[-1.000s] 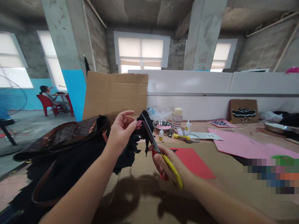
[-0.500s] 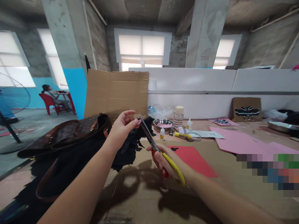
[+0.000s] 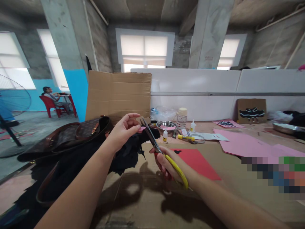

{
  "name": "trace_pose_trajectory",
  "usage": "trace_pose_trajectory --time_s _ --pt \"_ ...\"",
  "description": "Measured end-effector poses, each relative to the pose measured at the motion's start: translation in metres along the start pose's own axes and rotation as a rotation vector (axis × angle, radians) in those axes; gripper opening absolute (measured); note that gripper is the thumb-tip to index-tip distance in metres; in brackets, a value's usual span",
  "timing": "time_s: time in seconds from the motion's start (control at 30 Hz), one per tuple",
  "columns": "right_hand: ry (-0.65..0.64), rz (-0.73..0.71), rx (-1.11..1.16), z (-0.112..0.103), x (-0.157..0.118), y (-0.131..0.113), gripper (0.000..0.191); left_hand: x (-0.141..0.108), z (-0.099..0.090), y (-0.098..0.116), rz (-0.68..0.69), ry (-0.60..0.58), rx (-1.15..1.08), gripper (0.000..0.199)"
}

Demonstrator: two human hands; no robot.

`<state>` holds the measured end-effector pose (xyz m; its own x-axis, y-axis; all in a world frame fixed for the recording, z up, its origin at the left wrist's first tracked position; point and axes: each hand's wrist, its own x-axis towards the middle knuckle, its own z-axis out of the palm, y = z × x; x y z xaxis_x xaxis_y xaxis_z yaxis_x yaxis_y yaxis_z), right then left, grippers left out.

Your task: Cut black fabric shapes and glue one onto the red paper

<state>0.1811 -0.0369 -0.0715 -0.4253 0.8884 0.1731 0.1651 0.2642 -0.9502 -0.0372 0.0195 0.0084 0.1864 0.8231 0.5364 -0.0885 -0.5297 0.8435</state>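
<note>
Over on the left edge of the pinkish-brown table [image 3: 258, 129], there sat the brown patterned bag with tan leather handles [image 3: 64, 136], slouched against a heap of ragged black cloth [image 3: 124, 160]. Behind it, a tall folded brown cardboard panel [image 3: 119, 95] stood upright. Then came my left hand [image 3: 126, 131], raised above the table, thumb and forefinger nipped tight on a small pink scrap [image 3: 142, 128], the other fingers loosely curled. And right there, just beside that scrap, lay the steel blades of my yellow-and-red-handled scissors [image 3: 177, 168]! Whether they touched it, I could not tell. Beyond them, toward the far edge, a round steel bowl [image 3: 158, 125] carried something pink, with a small white bottle with a yellow label [image 3: 165, 137] in front. My right hand [image 3: 172, 160] was wrapped firmly around the scissors' handles, over the flat brown cardboard sheet [image 3: 238, 197]. Near that sheet's far edge, a flat red rectangular sheet [image 3: 199, 163] bore a little black scrap [image 3: 177, 152] by its far left corner. Farther right, large pink sheets [image 3: 245, 143] stretched toward the table's right edge.
</note>
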Motion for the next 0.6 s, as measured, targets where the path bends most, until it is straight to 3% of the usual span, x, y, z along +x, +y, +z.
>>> trace_pose_trajectory --time_s 0.13,0.33,0.6 --pt "-0.003 0.005 -0.023 -0.001 -0.001 -0.006 0.074 -0.002 0.002 0.002 -0.002 -0.062 0.018 0.043" --pt "0.01 -0.026 -0.002 0.0 -0.002 -0.013 0.072 -0.001 0.001 0.001 -0.014 -0.06 0.012 0.043" --pt "0.037 0.02 0.041 0.005 -0.002 -0.014 0.054 -0.001 0.0 0.0 -0.042 -0.036 0.006 0.048"
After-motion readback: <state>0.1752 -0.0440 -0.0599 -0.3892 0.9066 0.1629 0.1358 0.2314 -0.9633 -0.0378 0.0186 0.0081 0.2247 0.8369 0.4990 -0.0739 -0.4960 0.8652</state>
